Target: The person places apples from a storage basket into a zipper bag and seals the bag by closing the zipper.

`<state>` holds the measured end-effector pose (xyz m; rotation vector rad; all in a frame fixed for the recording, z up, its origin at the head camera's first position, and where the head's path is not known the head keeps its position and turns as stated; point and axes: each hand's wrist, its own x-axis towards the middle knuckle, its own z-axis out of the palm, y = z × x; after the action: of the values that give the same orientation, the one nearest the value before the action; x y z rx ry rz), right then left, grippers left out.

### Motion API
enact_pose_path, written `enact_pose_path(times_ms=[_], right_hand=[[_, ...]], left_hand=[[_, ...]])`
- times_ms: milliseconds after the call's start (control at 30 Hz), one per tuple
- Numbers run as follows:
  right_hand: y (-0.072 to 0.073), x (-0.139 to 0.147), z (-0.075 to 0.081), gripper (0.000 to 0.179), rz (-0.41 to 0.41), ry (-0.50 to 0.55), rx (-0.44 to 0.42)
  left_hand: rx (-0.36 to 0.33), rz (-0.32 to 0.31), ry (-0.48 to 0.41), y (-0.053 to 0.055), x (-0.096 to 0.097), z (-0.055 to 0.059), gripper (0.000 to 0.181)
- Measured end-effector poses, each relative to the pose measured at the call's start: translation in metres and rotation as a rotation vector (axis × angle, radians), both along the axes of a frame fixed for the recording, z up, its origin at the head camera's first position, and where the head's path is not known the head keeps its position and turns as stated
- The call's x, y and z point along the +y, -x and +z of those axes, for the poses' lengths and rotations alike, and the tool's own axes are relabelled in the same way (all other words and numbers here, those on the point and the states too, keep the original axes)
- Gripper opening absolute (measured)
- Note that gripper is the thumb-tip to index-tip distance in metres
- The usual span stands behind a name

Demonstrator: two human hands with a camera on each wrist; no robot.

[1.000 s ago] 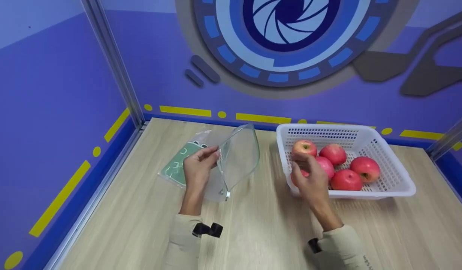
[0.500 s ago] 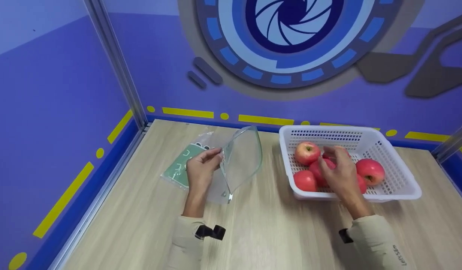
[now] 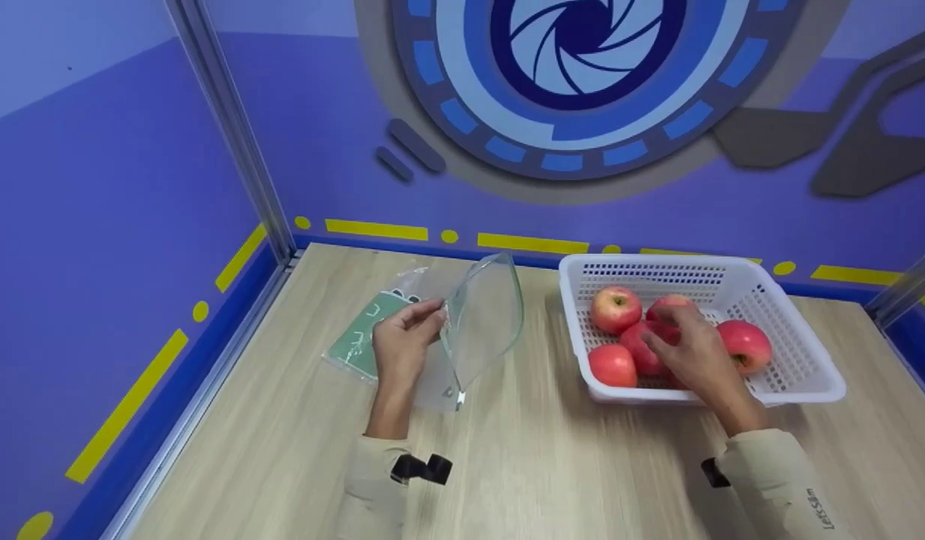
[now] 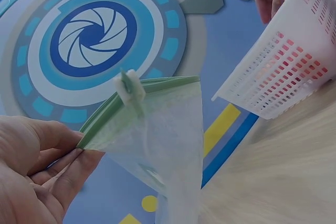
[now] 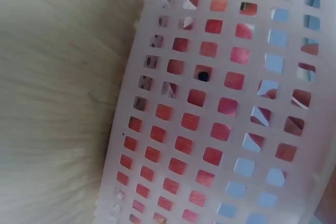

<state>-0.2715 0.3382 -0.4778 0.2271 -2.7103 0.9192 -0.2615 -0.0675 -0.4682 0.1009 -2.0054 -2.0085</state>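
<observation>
1. The left hand pinched the clear bag between thumb and fingers, the tips pressed together on its rim.
2. In the left wrist view that grip lay on the green zip strip; the white slider sat further along the strip, apart from the fingertips, and the film hung to their right and below.
3. From the head, the bag's mouth gaped on the side facing the basket, with its body spread to the right of the pinching fingers.
4. The right hand reached over the basket's near side, fingers and thumb curved down among the apples. Whether it gripped one could not be told.
5. The middle apple lay just beside its thumb, while the back apple was partly hidden behind its fingers.
6. Two apples stood to the left of that hand, the upper-left apple and the lower-left apple; the right-hand apple rested beyond its other side.
7. A green item in a clear wrapper lay flat on the table, partly covered by the left hand.
</observation>
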Motion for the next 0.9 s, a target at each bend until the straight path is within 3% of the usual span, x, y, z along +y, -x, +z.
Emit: enact_pose_path(times_ms=[167,400,700,900], right_hand=[[0.004,0.000,0.001,0.045,0.006,-0.065,-0.081],[0.006,0.002,-0.002,0.048,0.016,-0.127,-0.094],[0.008,0.001,-0.001,0.067,0.025,-0.137,-0.222],[0.009,-0.001,-0.003,0.070,0.022,-0.165,-0.199]], left_hand=[[0.000,0.000,-0.002,0.001,0.001,-0.001,0.019],[-0.022,0.013,-0.009,0.005,0.004,-0.005,0.019],[-0.012,0.070,-0.077,0.009,0.008,-0.011,0.020],[-0.011,0.054,-0.111,0.010,0.011,-0.011,0.020]])
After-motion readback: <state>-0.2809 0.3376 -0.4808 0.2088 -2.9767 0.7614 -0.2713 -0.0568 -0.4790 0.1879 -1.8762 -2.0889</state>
